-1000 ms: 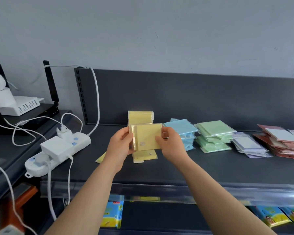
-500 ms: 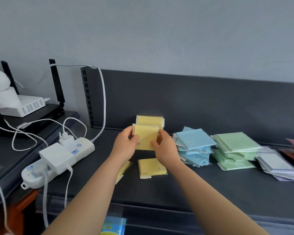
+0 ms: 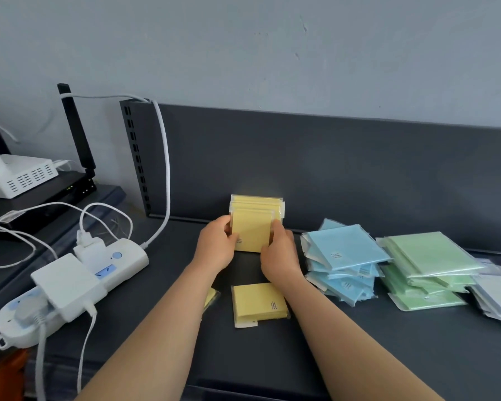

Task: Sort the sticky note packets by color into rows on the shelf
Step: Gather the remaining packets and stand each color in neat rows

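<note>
An upright yellow packet stands at the front of a row of yellow packets leaning against the shelf's back panel. My left hand grips its left edge and my right hand grips its right edge. Another yellow packet lies flat on the dark shelf just in front, between my forearms. A further yellow packet peeks out from under my left forearm. To the right sit loose piles of blue packets, green packets and pale lilac packets.
A white power strip with plugs and cables lies at the shelf's left end. A white cable runs up the slotted upright. A white box and a black router stand on the lower surface further left.
Both hands carried the yellow packet away from me and set it upright against the yellow row at the back. The camera moved closer and tilted down.
</note>
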`<act>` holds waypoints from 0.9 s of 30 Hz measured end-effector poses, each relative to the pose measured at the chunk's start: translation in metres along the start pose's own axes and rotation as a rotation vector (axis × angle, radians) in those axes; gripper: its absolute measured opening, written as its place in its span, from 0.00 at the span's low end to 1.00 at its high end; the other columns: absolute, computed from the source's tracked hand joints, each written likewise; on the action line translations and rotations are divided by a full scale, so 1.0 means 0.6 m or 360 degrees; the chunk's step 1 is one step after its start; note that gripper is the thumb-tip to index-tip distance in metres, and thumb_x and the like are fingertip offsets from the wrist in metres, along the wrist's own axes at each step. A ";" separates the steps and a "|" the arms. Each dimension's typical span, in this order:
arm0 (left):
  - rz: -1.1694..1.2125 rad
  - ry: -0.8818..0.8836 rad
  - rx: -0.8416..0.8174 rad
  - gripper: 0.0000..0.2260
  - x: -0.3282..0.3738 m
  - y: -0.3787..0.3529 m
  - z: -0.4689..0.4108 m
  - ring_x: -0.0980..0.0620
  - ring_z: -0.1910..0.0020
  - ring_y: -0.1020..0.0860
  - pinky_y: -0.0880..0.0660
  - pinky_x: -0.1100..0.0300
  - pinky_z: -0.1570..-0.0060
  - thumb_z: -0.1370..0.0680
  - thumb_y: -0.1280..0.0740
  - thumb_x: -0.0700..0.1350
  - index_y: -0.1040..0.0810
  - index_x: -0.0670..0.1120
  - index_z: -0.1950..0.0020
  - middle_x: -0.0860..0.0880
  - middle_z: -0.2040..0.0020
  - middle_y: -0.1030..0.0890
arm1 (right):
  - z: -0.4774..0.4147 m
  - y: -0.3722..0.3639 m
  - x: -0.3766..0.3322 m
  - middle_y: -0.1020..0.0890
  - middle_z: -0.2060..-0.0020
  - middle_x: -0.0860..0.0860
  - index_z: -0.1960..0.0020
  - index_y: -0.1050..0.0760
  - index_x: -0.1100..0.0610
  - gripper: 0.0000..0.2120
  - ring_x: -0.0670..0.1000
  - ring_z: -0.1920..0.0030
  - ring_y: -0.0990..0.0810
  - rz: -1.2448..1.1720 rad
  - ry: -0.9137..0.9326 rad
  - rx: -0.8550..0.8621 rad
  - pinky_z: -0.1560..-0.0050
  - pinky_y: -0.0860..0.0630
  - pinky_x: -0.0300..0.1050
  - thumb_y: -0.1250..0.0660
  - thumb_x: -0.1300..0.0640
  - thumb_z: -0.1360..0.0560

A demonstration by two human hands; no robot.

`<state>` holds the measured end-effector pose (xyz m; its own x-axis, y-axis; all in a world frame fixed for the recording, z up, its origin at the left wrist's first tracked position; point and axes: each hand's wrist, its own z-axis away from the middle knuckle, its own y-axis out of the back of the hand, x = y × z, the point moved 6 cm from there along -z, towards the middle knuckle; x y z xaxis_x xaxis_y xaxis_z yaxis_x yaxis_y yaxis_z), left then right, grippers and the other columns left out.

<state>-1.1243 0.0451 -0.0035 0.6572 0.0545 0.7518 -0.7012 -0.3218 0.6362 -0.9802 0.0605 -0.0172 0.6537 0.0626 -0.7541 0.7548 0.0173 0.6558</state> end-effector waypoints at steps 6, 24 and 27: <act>0.0031 0.0048 0.0042 0.12 -0.005 0.000 -0.004 0.54 0.52 0.24 0.31 0.63 0.56 0.24 0.30 0.41 0.24 0.47 0.41 0.52 0.49 0.20 | -0.007 0.000 0.006 0.32 0.37 0.53 0.23 0.47 0.48 0.32 0.52 0.39 0.28 -0.0061 -0.0037 0.0050 0.39 0.26 0.47 0.41 0.67 0.22; -0.0706 0.0195 -0.0322 0.28 -0.018 0.096 0.131 0.47 0.36 0.28 0.28 0.54 0.40 0.27 0.29 0.56 0.30 0.47 0.30 0.49 0.34 0.26 | 0.152 0.045 -0.013 0.37 0.26 0.47 0.25 0.40 0.51 0.31 0.50 0.29 0.34 0.0665 0.0370 -0.0863 0.32 0.36 0.44 0.33 0.51 0.24; -0.0946 0.0358 -0.0421 0.29 -0.031 0.110 0.161 0.46 0.39 0.27 0.26 0.54 0.45 0.29 0.29 0.59 0.30 0.46 0.34 0.47 0.36 0.28 | 0.164 0.047 -0.010 0.35 0.30 0.49 0.26 0.39 0.49 0.31 0.52 0.33 0.32 0.0681 0.0401 -0.0762 0.34 0.32 0.47 0.31 0.51 0.26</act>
<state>-1.1561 -0.0688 0.0080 0.8979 0.3543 0.2614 -0.3020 0.0635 0.9512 -0.9574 -0.0375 0.0021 0.8126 0.3911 -0.4321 0.2882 0.3747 0.8812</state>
